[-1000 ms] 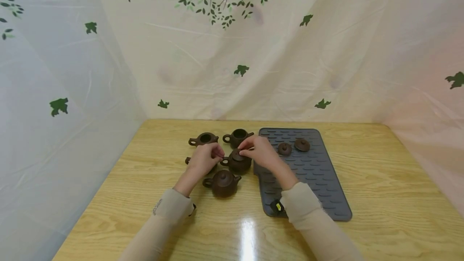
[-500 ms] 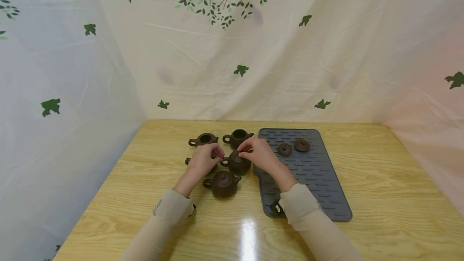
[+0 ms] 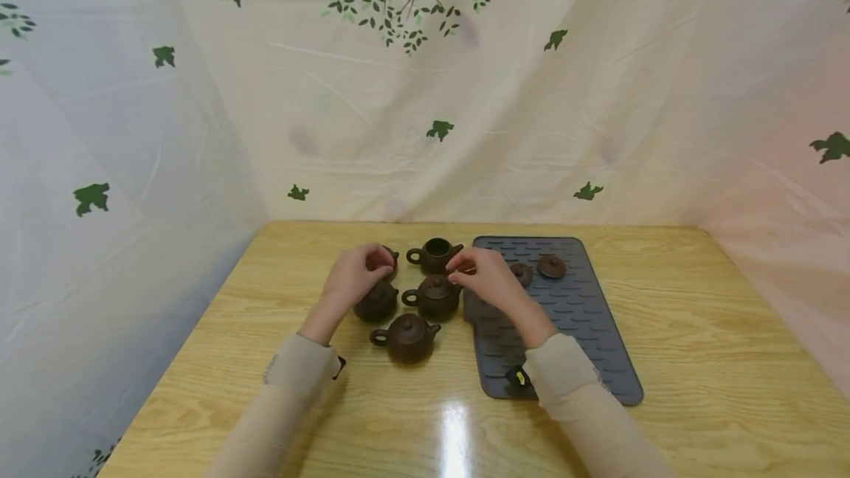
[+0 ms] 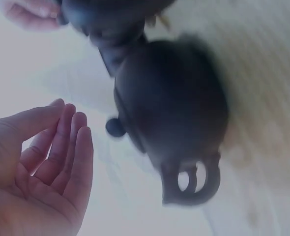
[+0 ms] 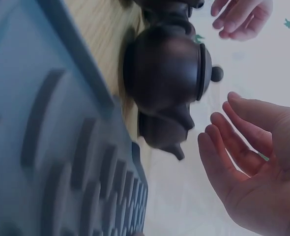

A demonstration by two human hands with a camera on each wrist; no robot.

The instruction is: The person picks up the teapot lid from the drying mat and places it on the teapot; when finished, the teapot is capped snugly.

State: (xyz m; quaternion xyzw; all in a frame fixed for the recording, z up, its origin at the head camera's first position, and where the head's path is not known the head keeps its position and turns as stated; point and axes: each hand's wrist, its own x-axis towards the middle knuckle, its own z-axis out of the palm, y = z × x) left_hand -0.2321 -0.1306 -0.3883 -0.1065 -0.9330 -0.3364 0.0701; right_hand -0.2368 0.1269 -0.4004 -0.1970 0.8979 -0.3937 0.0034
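Observation:
My left hand (image 3: 352,275) hovers over the left-hand dark brown teapots, its fingers loosely bent; the left wrist view shows nothing between thumb and fingers. Beneath it a round teapot (image 3: 376,305) shows, and another behind (image 3: 393,257) is mostly covered by the hand. My right hand (image 3: 490,279), also holding nothing, hangs just right of the lidded middle teapot (image 3: 434,302). In the right wrist view the fingertips stand apart from the knob of a lidded teapot (image 5: 167,71). A front teapot (image 3: 409,339) wears its lid; the back right teapot (image 3: 434,257) has an uncovered mouth.
A dark grey ridged mat (image 3: 564,330) lies right of the teapots on the wooden table (image 3: 697,330). Two loose lids rest on its far part: one lid (image 3: 552,267) in full view, another lid (image 3: 524,274) partly behind my right hand. A printed curtain surrounds the table.
My right fingers have let go of the middle teapot's lid and moved slightly right. My left hand has left that teapot's handle area, moving left and back.

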